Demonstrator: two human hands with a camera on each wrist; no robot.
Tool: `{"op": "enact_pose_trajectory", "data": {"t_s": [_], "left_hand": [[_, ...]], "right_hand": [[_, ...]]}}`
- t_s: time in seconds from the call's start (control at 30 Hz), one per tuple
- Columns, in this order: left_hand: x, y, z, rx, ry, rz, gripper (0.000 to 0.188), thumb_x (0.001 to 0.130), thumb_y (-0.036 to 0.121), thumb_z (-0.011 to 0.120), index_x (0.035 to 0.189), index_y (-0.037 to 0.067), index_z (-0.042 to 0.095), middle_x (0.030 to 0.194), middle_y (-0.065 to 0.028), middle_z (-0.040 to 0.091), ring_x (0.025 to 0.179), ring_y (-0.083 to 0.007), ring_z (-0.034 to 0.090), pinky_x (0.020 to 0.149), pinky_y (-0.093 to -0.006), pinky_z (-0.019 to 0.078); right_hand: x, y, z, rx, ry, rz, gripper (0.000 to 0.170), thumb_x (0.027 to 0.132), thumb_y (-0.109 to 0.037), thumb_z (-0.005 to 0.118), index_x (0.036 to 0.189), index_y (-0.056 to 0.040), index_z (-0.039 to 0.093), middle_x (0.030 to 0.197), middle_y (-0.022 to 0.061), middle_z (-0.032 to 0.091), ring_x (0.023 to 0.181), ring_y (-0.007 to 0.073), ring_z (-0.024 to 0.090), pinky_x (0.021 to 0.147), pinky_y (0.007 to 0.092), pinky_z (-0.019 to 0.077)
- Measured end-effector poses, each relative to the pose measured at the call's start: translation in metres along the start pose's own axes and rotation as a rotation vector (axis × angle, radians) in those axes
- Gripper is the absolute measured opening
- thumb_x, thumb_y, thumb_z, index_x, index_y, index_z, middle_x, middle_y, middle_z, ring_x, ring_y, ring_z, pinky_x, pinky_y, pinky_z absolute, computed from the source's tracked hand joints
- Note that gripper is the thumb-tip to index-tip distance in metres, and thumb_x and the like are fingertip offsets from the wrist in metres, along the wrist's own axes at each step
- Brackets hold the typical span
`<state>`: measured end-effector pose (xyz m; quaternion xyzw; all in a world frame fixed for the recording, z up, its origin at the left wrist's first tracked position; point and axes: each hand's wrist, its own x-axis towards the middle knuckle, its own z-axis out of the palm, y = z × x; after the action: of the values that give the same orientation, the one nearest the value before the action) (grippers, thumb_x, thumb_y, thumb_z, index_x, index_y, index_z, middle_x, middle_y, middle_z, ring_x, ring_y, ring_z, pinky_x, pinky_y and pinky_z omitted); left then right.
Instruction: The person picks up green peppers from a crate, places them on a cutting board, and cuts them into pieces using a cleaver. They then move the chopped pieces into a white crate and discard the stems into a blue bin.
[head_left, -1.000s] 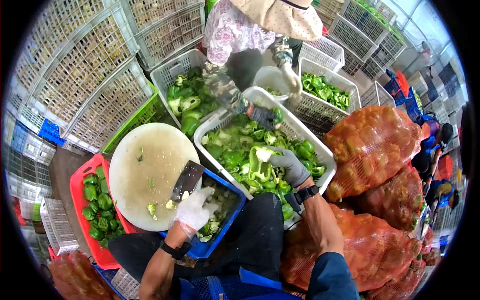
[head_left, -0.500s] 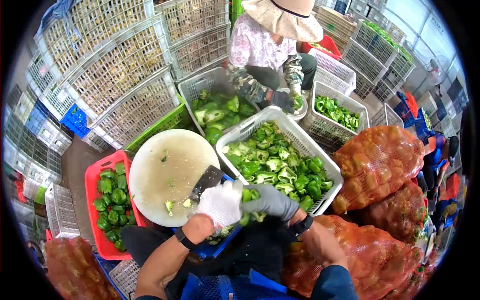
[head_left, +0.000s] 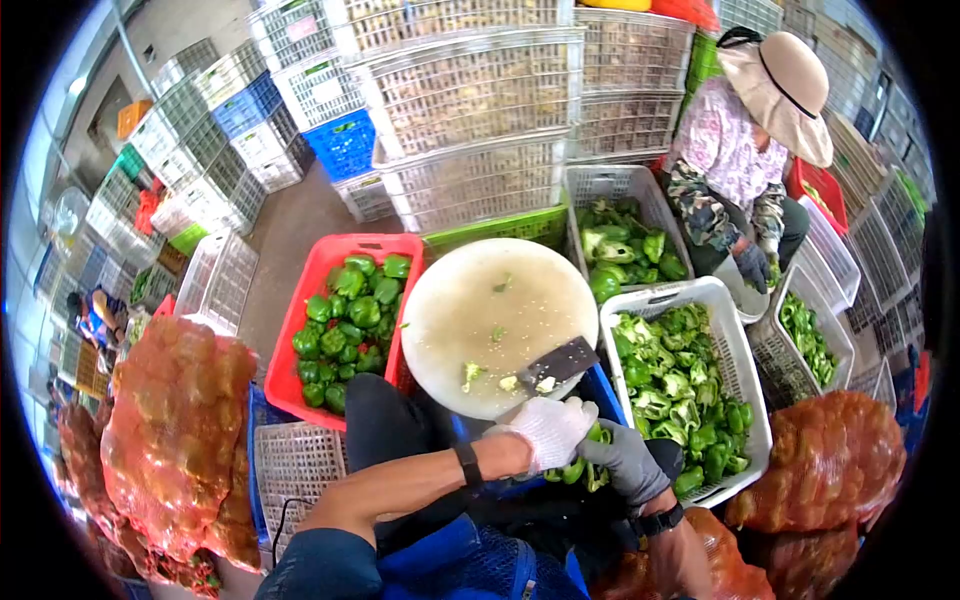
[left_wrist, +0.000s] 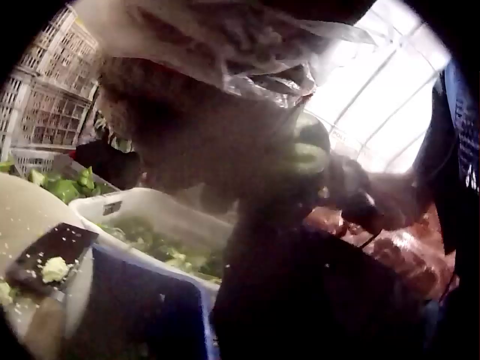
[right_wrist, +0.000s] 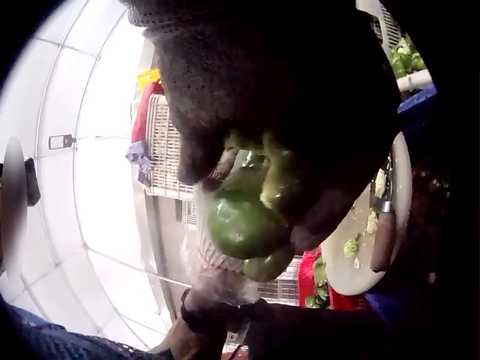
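Two gloved hands, both at work on one pepper. Left hand: white glove, fingers curled onto the pepper from the left. Right hand: grey glove, my fingers closed round the same pepper from the right. The pepper sits between my gloves, near the front, just beyond my lap. One cleaver, flat on the near right part of the round board, with scraps and seeds; neither hand grips it. One blue crate, between board and white crate. One white crate, right, full of cut peppers. One red crate, left of the board, holding whole peppers. One grey crate, far, with more peppers. One seated person in a brimmed hat, far right.
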<state>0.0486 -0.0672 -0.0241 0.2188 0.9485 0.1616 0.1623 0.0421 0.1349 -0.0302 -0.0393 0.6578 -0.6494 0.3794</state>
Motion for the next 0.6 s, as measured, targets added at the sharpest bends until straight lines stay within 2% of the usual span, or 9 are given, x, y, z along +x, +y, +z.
{"op": "enact_pose_trajectory", "data": {"t_s": [0.2,0.23,0.27,0.3,0.37,0.43,0.5,0.57,0.6], "left_hand": [[-0.004,-0.014,0.019,0.002,-0.053,-0.019,0.034,0.088,0.011,0.073,0.117,-0.001,0.06,0.11,-0.0238,0.075,0.102,-0.0397,0.078,0.08,-0.0506,0.064],[-0.006,-0.018,0.017,0.003,-0.102,-0.002,0.038,0.089,0.011,0.072,0.123,-0.001,0.059,0.107,-0.0237,0.076,0.098,-0.0397,0.079,0.076,-0.0503,0.0643],[-0.007,-0.023,0.014,0.003,-0.151,0.015,0.043,0.09,0.01,0.071,0.13,-0.001,0.058,0.105,-0.0236,0.077,0.093,-0.0397,0.079,0.073,-0.0499,0.0646],[-0.001,-0.029,0.036,0.127,-0.145,-0.08,0.05,0.092,0.01,0.069,0.139,-0.001,0.056,0.1,-0.0209,0.078,0.087,-0.0378,0.08,0.07,-0.0493,0.0645],[-0.004,-0.027,0.017,0.088,-0.092,-0.158,0.039,0.094,0.015,0.067,0.13,0.001,0.063,0.099,-0.0217,0.079,0.088,-0.039,0.08,0.073,-0.0503,0.0642],[-0.002,-0.021,0.002,0.042,-0.016,-0.305,0.03,0.096,0.019,0.066,0.121,0.003,0.07,0.097,-0.0224,0.08,0.089,-0.0401,0.081,0.076,-0.0513,0.0639],[0.0,-0.014,0.001,0.05,0.093,-0.35,0.027,0.095,0.023,0.067,0.111,0.002,0.072,0.095,-0.0242,0.079,0.09,-0.043,0.08,0.08,-0.0537,0.0632],[-0.002,-0.02,0.011,0.02,0.2,-0.332,0.029,0.093,0.024,0.068,0.113,0.002,0.07,0.094,-0.0265,0.078,0.09,-0.0452,0.079,0.081,-0.0566,0.0621],[0.0,-0.017,0.011,0.035,0.163,-0.332,0.032,0.093,0.023,0.068,0.116,0.001,0.07,0.094,-0.0276,0.078,0.09,-0.0459,0.079,0.081,-0.0571,0.0619]], "right_hand": [[0.026,0.045,0.003,0.163,-0.041,0.101,0.036,0.094,-0.019,0.083,0.123,0.0018,0.076,0.103,0.0068,0.08,0.087,0.012,0.071,0.077,0.0276,0.0565],[0.023,0.042,0.01,0.182,-0.036,0.09,0.036,0.094,-0.02,0.083,0.123,0.0014,0.076,0.102,0.007,0.079,0.086,0.0118,0.071,0.076,0.0279,0.0565],[0.02,0.033,0.01,-0.005,-0.024,0.126,0.041,0.095,-0.028,0.084,0.124,0.0001,0.076,0.098,0.0072,0.079,0.085,0.0128,0.071,0.075,0.0297,0.0573],[0.017,0.021,0.012,-0.123,-0.051,0.178,0.05,0.095,-0.039,0.084,0.125,0.0003,0.076,0.096,0.0076,0.078,0.086,0.0147,0.071,0.075,0.0315,0.0587],[0.025,0.048,0.014,-0.18,-0.084,-0.04,0.069,0.093,-0.051,0.084,0.133,0.0038,0.072,0.099,0.0095,0.078,0.087,0.0185,0.072,0.079,0.0358,0.0597],[0.016,0.028,0.029,-0.3,0.003,-0.036,0.071,0.095,-0.043,0.083,0.148,0.001,0.065,0.119,0.0132,0.079,0.105,0.0189,0.072,0.095,0.0356,0.0578],[0.02,0.044,0.023,-0.173,0.054,-0.181,0.082,0.091,-0.054,0.084,0.144,0.005,0.065,0.107,0.016,0.081,0.094,0.0264,0.076,0.089,0.0395,0.0598],[0.026,0.061,0.015,-0.33,0.138,-0.134,0.076,0.092,-0.052,0.081,0.145,-0.0001,0.066,0.11,0.0206,0.081,0.099,0.0319,0.078,0.091,0.042,0.0601],[0.026,0.054,0.013,-0.407,0.167,-0.11,0.073,0.092,-0.051,0.08,0.146,-0.0026,0.066,0.111,0.0229,0.08,0.102,0.0347,0.079,0.092,0.0432,0.0602]]}}
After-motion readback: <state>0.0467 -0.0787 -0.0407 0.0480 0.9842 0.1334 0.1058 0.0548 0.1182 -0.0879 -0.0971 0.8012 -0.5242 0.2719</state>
